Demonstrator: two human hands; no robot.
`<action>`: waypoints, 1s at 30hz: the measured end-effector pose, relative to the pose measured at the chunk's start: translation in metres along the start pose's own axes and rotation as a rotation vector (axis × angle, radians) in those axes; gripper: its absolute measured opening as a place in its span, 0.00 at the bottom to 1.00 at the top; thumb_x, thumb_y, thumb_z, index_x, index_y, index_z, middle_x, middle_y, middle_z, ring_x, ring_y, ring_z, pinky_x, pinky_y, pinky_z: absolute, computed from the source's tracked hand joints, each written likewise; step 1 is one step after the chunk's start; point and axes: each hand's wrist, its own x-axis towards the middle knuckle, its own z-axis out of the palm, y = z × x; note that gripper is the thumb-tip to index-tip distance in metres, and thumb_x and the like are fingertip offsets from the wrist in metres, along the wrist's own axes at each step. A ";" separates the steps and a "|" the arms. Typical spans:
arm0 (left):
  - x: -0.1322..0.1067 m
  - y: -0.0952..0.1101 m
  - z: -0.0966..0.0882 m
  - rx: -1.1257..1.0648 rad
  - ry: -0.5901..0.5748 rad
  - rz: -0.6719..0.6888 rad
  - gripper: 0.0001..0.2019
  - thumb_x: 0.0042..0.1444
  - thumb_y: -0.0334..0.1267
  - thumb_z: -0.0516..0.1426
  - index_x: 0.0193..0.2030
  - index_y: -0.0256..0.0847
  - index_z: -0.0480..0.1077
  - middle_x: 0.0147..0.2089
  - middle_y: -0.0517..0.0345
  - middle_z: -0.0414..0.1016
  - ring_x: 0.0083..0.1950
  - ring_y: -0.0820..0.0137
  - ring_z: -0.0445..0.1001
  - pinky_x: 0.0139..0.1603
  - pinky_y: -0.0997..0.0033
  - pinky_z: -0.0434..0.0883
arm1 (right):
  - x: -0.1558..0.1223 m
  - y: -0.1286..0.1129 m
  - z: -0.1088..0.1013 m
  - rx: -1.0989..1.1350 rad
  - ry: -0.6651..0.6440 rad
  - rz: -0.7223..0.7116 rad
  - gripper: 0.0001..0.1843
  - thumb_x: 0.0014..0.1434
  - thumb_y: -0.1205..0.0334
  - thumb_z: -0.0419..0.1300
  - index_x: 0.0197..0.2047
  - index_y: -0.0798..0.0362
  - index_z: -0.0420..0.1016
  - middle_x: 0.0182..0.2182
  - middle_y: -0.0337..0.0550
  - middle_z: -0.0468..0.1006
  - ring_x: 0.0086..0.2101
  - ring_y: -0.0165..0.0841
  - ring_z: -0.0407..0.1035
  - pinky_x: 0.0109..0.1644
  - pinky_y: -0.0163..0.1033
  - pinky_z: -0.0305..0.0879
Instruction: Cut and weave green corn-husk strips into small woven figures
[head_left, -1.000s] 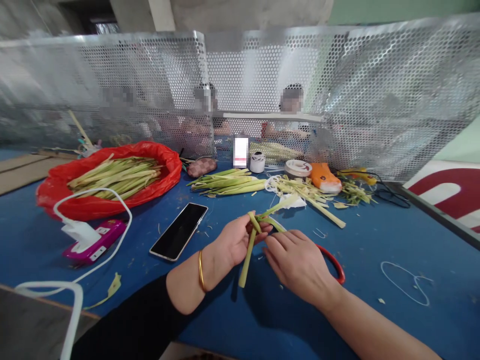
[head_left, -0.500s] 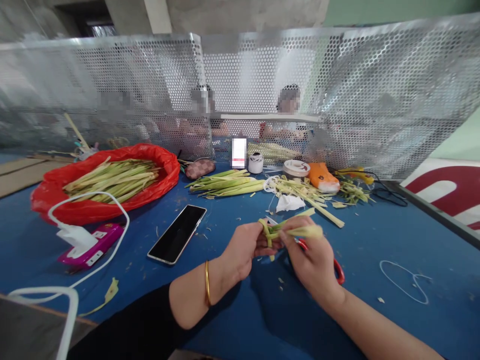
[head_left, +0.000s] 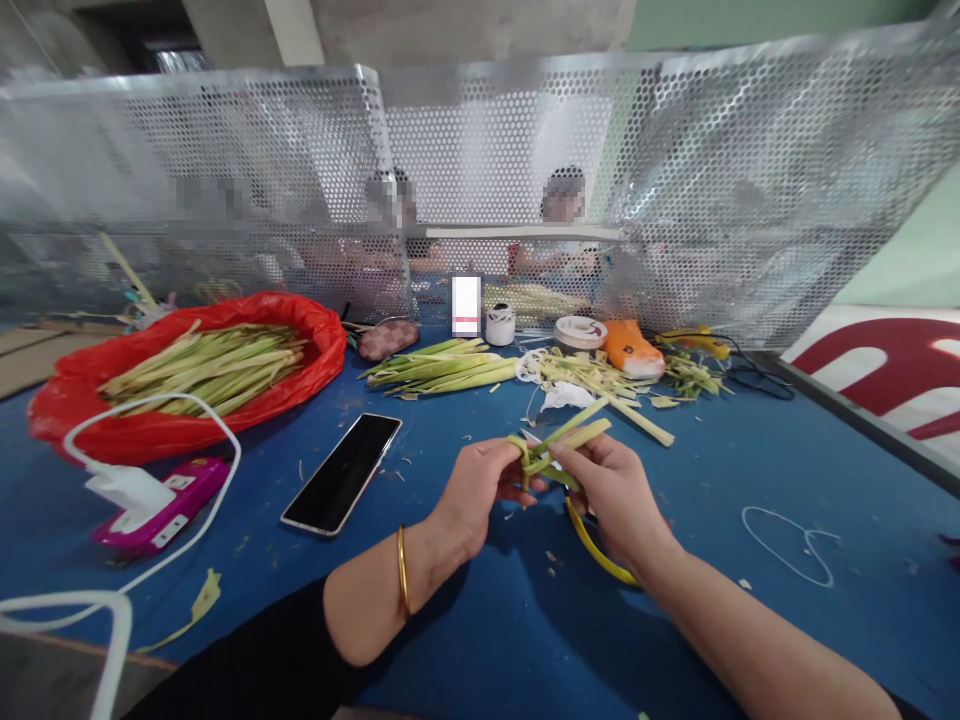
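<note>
- Leaf strips [head_left: 589,434], looped together, sit between both hands above the blue table [head_left: 510,640].
- Left hand [head_left: 469,490] pinches the looped end, fingers curled.
- Right hand [head_left: 622,490] holds the strips between thumb and fingers.
- Yellow handle [head_left: 598,553] curves below the right hand.
- Dark-screened phone [head_left: 345,470] lies beyond the left wrist.
- Leaf bundle [head_left: 450,370] lies farther back, before a perforated metal screen [head_left: 487,130].

Yellow-green leaf strips [head_left: 592,432], red bag [head_left: 324,338], pink-brown checked pouch [head_left: 388,340], blue tabletop [head_left: 480,640].
</note>
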 end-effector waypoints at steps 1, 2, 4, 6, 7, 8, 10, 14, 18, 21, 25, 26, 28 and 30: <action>-0.001 0.001 0.000 -0.006 -0.019 0.009 0.13 0.48 0.41 0.58 0.37 0.34 0.76 0.32 0.52 0.77 0.29 0.70 0.75 0.27 0.75 0.70 | 0.001 0.000 0.000 -0.014 -0.005 -0.017 0.17 0.45 0.51 0.67 0.31 0.57 0.74 0.21 0.37 0.72 0.14 0.22 0.53 0.13 0.30 0.50; -0.001 0.001 0.000 -0.006 -0.039 0.018 0.13 0.48 0.41 0.59 0.37 0.34 0.76 0.32 0.53 0.76 0.30 0.71 0.74 0.27 0.75 0.70 | 0.001 0.000 -0.001 -0.025 -0.009 -0.030 0.17 0.46 0.50 0.67 0.32 0.57 0.75 0.22 0.37 0.73 0.13 0.21 0.54 0.13 0.30 0.50; -0.002 0.000 0.001 0.017 -0.066 0.043 0.13 0.46 0.40 0.61 0.37 0.34 0.77 0.33 0.54 0.76 0.30 0.72 0.73 0.27 0.76 0.69 | 0.002 0.002 -0.001 -0.044 0.000 -0.041 0.17 0.47 0.50 0.66 0.31 0.57 0.74 0.21 0.36 0.72 0.12 0.21 0.53 0.13 0.30 0.49; -0.001 -0.002 0.001 0.067 -0.045 0.072 0.14 0.43 0.40 0.65 0.36 0.34 0.77 0.31 0.56 0.74 0.29 0.74 0.71 0.25 0.77 0.67 | 0.002 0.003 0.001 -0.063 0.017 -0.042 0.17 0.47 0.50 0.66 0.29 0.56 0.72 0.18 0.33 0.70 0.12 0.21 0.54 0.13 0.30 0.50; -0.001 -0.003 0.001 0.091 -0.018 0.088 0.14 0.42 0.40 0.66 0.36 0.34 0.77 0.30 0.57 0.74 0.29 0.75 0.70 0.24 0.78 0.66 | 0.002 0.004 0.002 -0.068 0.019 -0.037 0.17 0.46 0.49 0.67 0.28 0.56 0.71 0.16 0.32 0.68 0.12 0.22 0.54 0.13 0.30 0.51; 0.000 -0.003 0.001 0.111 0.018 0.104 0.15 0.41 0.40 0.66 0.36 0.34 0.77 0.29 0.57 0.73 0.28 0.75 0.69 0.23 0.78 0.65 | 0.001 0.005 0.003 -0.068 0.011 -0.025 0.18 0.47 0.48 0.66 0.27 0.55 0.70 0.15 0.31 0.67 0.12 0.22 0.55 0.14 0.30 0.52; 0.003 -0.003 0.000 0.120 0.110 0.125 0.15 0.42 0.39 0.66 0.36 0.34 0.77 0.28 0.58 0.73 0.28 0.75 0.69 0.22 0.78 0.64 | -0.002 0.008 0.005 -0.060 -0.034 0.019 0.20 0.50 0.45 0.64 0.28 0.54 0.67 0.14 0.31 0.67 0.12 0.24 0.59 0.15 0.30 0.55; 0.009 0.001 -0.006 0.072 0.296 0.122 0.15 0.40 0.37 0.66 0.36 0.34 0.76 0.28 0.58 0.74 0.27 0.75 0.70 0.21 0.80 0.60 | -0.009 0.009 0.004 -0.146 -0.119 -0.052 0.15 0.58 0.48 0.58 0.39 0.51 0.66 0.23 0.37 0.77 0.18 0.29 0.68 0.22 0.33 0.63; 0.010 0.005 -0.008 0.130 0.240 0.096 0.14 0.39 0.36 0.65 0.35 0.33 0.76 0.24 0.59 0.72 0.24 0.76 0.67 0.20 0.79 0.56 | -0.012 0.003 -0.001 -0.343 -0.313 -0.371 0.12 0.62 0.59 0.54 0.46 0.51 0.73 0.33 0.41 0.79 0.28 0.31 0.73 0.35 0.37 0.69; 0.008 0.005 -0.007 0.196 0.156 0.075 0.13 0.39 0.35 0.63 0.34 0.34 0.78 0.22 0.61 0.71 0.22 0.78 0.63 0.20 0.79 0.54 | -0.010 -0.002 -0.004 -0.374 -0.444 -0.444 0.13 0.62 0.63 0.51 0.44 0.51 0.76 0.37 0.43 0.80 0.33 0.33 0.74 0.40 0.38 0.70; 0.005 0.006 -0.004 0.255 0.046 0.074 0.12 0.39 0.35 0.62 0.33 0.35 0.79 0.20 0.63 0.68 0.22 0.79 0.59 0.21 0.78 0.53 | -0.004 -0.006 -0.011 -0.515 -0.306 -0.622 0.09 0.61 0.63 0.55 0.39 0.50 0.77 0.33 0.42 0.80 0.34 0.34 0.73 0.40 0.38 0.67; 0.004 0.007 -0.003 0.277 0.009 0.077 0.11 0.39 0.35 0.62 0.32 0.35 0.78 0.20 0.63 0.68 0.22 0.78 0.59 0.22 0.78 0.53 | -0.003 -0.006 -0.013 -0.584 -0.221 -0.691 0.09 0.61 0.63 0.55 0.36 0.50 0.77 0.33 0.43 0.80 0.35 0.34 0.73 0.41 0.38 0.66; 0.001 0.009 -0.001 0.316 -0.060 0.077 0.08 0.39 0.36 0.62 0.29 0.36 0.78 0.21 0.62 0.68 0.23 0.78 0.59 0.23 0.77 0.54 | 0.000 -0.006 -0.017 -0.702 -0.069 -0.784 0.10 0.62 0.62 0.55 0.32 0.51 0.76 0.32 0.44 0.78 0.35 0.35 0.71 0.41 0.39 0.63; -0.001 0.011 0.001 0.334 -0.113 0.082 0.06 0.41 0.35 0.61 0.26 0.36 0.77 0.22 0.62 0.69 0.23 0.78 0.59 0.25 0.77 0.56 | 0.003 -0.006 -0.019 -0.775 -0.011 -0.746 0.11 0.61 0.62 0.54 0.28 0.51 0.73 0.28 0.42 0.75 0.31 0.34 0.68 0.37 0.38 0.61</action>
